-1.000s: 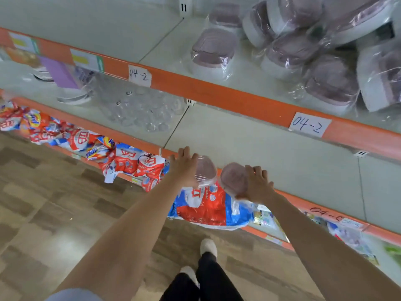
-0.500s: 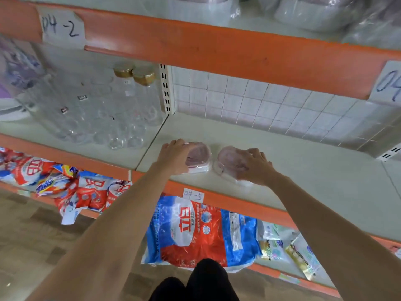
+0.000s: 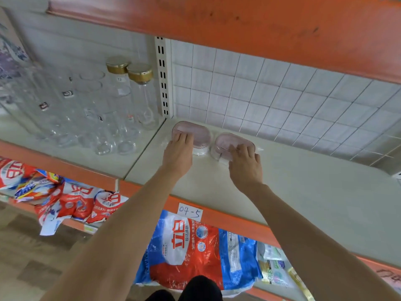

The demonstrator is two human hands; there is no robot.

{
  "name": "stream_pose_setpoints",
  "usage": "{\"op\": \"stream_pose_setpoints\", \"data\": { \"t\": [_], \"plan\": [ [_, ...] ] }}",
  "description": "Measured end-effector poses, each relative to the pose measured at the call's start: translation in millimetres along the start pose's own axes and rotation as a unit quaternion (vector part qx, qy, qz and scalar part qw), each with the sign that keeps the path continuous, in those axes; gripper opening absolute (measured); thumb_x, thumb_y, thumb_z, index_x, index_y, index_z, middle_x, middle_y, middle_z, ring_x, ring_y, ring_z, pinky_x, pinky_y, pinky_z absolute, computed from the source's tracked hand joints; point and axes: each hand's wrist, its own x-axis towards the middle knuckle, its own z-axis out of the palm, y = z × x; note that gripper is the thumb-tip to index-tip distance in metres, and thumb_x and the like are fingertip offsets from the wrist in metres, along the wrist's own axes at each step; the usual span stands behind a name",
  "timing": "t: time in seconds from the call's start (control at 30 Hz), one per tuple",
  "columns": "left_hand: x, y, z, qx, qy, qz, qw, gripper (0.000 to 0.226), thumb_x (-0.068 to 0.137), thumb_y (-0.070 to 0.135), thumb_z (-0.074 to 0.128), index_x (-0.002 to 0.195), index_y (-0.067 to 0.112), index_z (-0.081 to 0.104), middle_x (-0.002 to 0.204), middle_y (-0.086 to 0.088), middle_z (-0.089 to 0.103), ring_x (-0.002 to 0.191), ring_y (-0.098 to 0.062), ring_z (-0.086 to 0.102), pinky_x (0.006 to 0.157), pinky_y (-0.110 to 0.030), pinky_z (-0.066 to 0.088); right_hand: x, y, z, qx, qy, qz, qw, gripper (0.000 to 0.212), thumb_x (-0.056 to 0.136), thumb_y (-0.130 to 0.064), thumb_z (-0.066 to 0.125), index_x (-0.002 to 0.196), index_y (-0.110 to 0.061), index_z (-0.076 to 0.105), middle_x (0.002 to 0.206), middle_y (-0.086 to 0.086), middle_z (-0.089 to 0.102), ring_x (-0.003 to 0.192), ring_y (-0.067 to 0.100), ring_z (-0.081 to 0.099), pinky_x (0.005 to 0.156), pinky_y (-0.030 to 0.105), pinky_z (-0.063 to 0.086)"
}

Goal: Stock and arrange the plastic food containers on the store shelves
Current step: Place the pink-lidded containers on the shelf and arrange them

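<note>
Two pink-lidded plastic containers, each film-wrapped, side by side at the back left corner of the pale shelf, near the white wire-grid back panel. Left container: our left hand rests on its near edge, fingers straight and close together over the lid. Right container: our right hand lies on its near side, fingers bent over the lid and wrap; we cannot tell whether they pinch it. The two containers sit just apart or touching; the wrap hides which.

Same level, left bay: clear drinking glasses in rows and two gold-capped glass bottles against the slotted upright.

Shelf edge: orange rail with a handwritten tag "04-5".

Below: red-and-blue detergent bags.
</note>
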Motion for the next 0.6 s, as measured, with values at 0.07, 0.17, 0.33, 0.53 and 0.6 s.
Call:
{"op": "stream_pose_setpoints", "data": {
  "t": [0.07, 0.17, 0.33, 0.53, 0.6],
  "plan": [
    [-4, 0, 1, -0.031, -0.038, -0.004, 0.999, 0.058, 0.089, 0.005, 0.051, 0.141, 0.003, 0.025, 0.150, -0.012, 0.022, 0.143, -0.024, 0.013, 0.097, -0.033, 0.044, -2, -3, 2, 0.004, -0.012, -0.012, 1.000, 0.056, 0.095, -0.025, 0.041, 0.146, -0.011, 0.021, 0.143, 0.007, 0.029, 0.131, 0.025, 0.025, 0.104, 0.032, 0.021],
    [-7, -2, -6, -0.017, -0.080, 0.009, 0.997, 0.067, 0.091, 0.006, 0.049, 0.147, 0.001, 0.013, 0.156, -0.014, 0.009, 0.146, -0.025, 0.004, 0.106, -0.034, 0.036, -2, -4, -3, 0.006, -0.045, -0.033, 0.998, 0.060, 0.096, -0.026, 0.040, 0.147, -0.006, 0.015, 0.148, 0.009, 0.023, 0.136, 0.025, 0.020, 0.109, 0.032, 0.016],
    [-25, -4, -33, 0.043, -0.075, 0.036, 0.996, 0.053, 0.089, 0.014, 0.053, 0.138, 0.006, 0.034, 0.148, -0.012, 0.024, 0.134, -0.028, 0.028, 0.102, -0.039, 0.035, -13, -16, -33, -0.001, -0.093, -0.059, 0.994, 0.053, 0.094, -0.025, 0.043, 0.142, -0.008, 0.027, 0.145, 0.008, 0.029, 0.134, 0.025, 0.027, 0.104, 0.037, 0.028],
    [-70, -10, -83, 0.053, -0.207, 0.054, 0.976, 0.025, 0.091, 0.014, 0.048, 0.114, 0.007, 0.053, 0.115, -0.009, 0.052, 0.106, -0.026, 0.052, 0.083, -0.035, 0.041, -45, -52, -84, 0.002, -0.249, -0.168, 0.954, 0.042, 0.091, -0.018, 0.051, 0.131, -0.010, 0.041, 0.131, 0.007, 0.044, 0.121, 0.024, 0.044, 0.096, 0.037, 0.039],
    [-91, -16, -106, 0.048, -0.235, 0.057, 0.969, 0.020, 0.090, 0.012, 0.047, 0.108, 0.006, 0.054, 0.109, -0.009, 0.054, 0.101, -0.026, 0.056, 0.075, -0.031, 0.040, -54, -64, -108, -0.007, -0.289, -0.196, 0.937, 0.038, 0.092, -0.025, 0.052, 0.127, -0.012, 0.045, 0.126, 0.005, 0.050, 0.117, 0.023, 0.049, 0.093, 0.036, 0.042]
  ]
}}
